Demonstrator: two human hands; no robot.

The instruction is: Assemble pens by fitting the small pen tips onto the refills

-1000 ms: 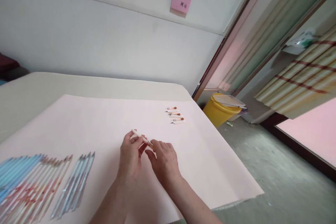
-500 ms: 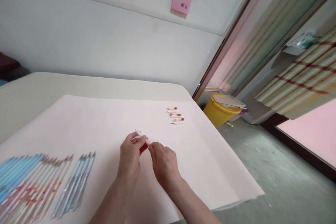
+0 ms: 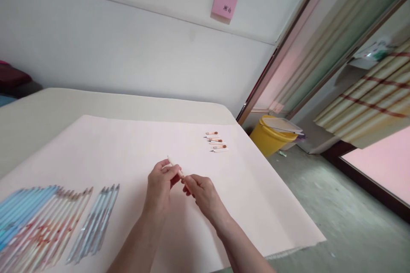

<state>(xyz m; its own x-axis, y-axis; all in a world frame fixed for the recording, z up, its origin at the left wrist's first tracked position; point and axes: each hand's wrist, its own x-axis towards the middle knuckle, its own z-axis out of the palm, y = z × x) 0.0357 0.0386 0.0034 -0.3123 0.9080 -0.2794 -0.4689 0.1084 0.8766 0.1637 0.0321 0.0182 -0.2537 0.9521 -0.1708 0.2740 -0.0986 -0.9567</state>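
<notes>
Both my hands meet over the pale pink sheet (image 3: pixel 128 145) and share one thin white pen (image 3: pixel 174 165). My left hand (image 3: pixel 160 185) pinches the pen's upper part, whose tip sticks out up and to the left. My right hand (image 3: pixel 200 190) is closed on the pen's lower end, which its fingers hide. Several small pen parts (image 3: pixel 216 142), white with orange-brown pieces, lie in a short column on the sheet beyond my hands, to the right.
A long row of blue, white and red-patterned pens (image 3: pixel 48 222) lies at the sheet's near left. The table (image 3: pixel 38 106) ends at the right above a grey floor with a yellow bucket (image 3: pixel 272 136). A pink note (image 3: pixel 226 2) hangs on the wall.
The white pen has been drawn further into my hands, so less of it shows above the left fingers. My right hand has closed more tightly on its lower end. The view drifted slightly.
</notes>
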